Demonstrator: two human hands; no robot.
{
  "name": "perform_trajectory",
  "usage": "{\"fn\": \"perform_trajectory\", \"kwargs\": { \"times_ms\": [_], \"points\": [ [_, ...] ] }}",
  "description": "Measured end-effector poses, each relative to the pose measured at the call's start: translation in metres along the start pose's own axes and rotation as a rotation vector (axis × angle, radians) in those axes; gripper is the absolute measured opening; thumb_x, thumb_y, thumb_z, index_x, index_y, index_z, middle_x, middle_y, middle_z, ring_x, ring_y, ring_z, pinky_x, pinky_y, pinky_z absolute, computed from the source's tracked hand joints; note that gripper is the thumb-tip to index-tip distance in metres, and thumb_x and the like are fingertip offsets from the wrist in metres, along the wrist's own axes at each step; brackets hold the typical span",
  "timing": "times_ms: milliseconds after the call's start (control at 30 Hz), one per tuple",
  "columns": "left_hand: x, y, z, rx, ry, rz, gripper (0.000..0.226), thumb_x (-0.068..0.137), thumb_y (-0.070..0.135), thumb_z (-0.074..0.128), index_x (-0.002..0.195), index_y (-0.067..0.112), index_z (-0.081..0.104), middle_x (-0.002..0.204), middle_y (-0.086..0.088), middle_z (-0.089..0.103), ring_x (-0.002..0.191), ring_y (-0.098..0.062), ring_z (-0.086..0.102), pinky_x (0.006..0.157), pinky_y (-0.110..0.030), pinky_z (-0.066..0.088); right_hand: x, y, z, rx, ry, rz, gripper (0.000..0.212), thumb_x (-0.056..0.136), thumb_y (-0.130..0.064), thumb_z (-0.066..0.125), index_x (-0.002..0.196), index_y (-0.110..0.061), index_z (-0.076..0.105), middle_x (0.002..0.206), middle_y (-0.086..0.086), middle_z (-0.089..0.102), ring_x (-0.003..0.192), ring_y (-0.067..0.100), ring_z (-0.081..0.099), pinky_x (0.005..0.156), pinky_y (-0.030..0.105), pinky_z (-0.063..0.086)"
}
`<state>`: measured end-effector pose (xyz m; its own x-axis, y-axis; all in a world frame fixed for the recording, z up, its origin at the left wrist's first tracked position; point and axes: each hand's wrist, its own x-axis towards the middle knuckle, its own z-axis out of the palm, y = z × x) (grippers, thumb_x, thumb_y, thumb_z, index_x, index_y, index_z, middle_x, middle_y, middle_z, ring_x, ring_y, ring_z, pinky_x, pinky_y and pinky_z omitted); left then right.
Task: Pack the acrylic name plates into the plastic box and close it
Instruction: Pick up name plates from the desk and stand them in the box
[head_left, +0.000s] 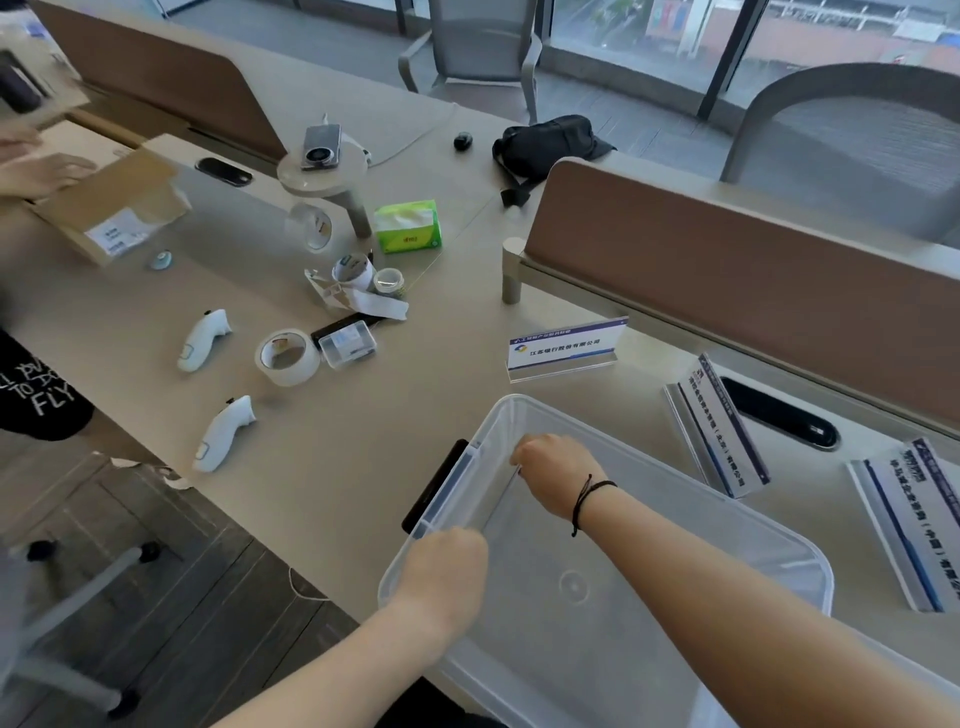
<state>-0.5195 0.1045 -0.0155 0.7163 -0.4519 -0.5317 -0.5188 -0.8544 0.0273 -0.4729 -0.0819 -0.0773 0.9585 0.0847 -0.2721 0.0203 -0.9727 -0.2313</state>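
Note:
A translucent plastic box (779, 545) sits open at the table's near edge, no lid in view, a black latch (434, 486) on its left end. Both hands are inside at that left wall. My right hand (556, 473) and my left hand (447, 566) are closed on the ends of a thin name plate (501, 499); only its straight clear edge shows. One acrylic name plate (566, 345) stands upright behind the box. Two more name plates (719, 431) (914, 525) lie to the box's right.
Left of the box lie two white controllers (223, 434), a tape roll (287, 357), a small clear case (347, 343), a green tissue pack (409, 226) and a phone on a stand (321, 148). A brown divider (727, 270) runs behind. Another person's hand (41, 171) rests on a cardboard box.

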Motion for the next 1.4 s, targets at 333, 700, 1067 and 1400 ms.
{"fn": "perform_trajectory", "kwargs": {
  "times_ms": [333,700,1067,1400],
  "points": [
    [0.004,0.001,0.008,0.079,0.022,-0.032,0.035,0.084,-0.008,0.055,0.116,0.005,0.055,0.110,-0.011,0.067,0.100,-0.026,0.068,0.075,-0.031,0.053,0.001,-0.007,0.008,0.079,0.048,-0.009,0.029,0.090,0.000,0.053,0.110,-0.014,0.070,0.124,0.003,0.064,0.100,0.028,0.066,0.082,0.039,0.056],
    [0.009,0.005,-0.012,0.044,0.134,0.012,0.040,0.082,-0.008,0.051,0.118,0.010,0.049,0.108,-0.010,0.065,0.098,-0.028,0.067,0.068,-0.032,0.044,-0.013,-0.010,-0.019,0.161,0.112,-0.048,0.030,0.096,-0.017,0.052,0.124,-0.018,0.065,0.131,-0.002,0.062,0.112,0.025,0.062,0.090,0.041,0.053],
    [0.047,0.012,-0.071,-0.160,0.386,0.135,0.020,0.090,0.023,0.048,0.101,0.017,0.064,0.098,-0.010,0.067,0.090,-0.034,0.063,0.074,-0.038,0.052,-0.046,0.004,-0.051,0.291,0.333,0.031,0.025,0.094,-0.031,0.055,0.108,-0.021,0.072,0.107,0.000,0.072,0.097,0.024,0.065,0.081,0.035,0.053],
    [0.108,0.008,-0.129,-0.355,0.430,0.134,0.016,0.087,0.017,0.051,0.087,0.017,0.067,0.090,-0.006,0.068,0.087,-0.030,0.061,0.075,-0.040,0.054,-0.051,0.048,-0.085,0.348,0.505,0.191,0.024,0.091,-0.028,0.059,0.108,-0.019,0.073,0.102,0.000,0.074,0.094,0.021,0.066,0.081,0.034,0.052]
  ]
}}
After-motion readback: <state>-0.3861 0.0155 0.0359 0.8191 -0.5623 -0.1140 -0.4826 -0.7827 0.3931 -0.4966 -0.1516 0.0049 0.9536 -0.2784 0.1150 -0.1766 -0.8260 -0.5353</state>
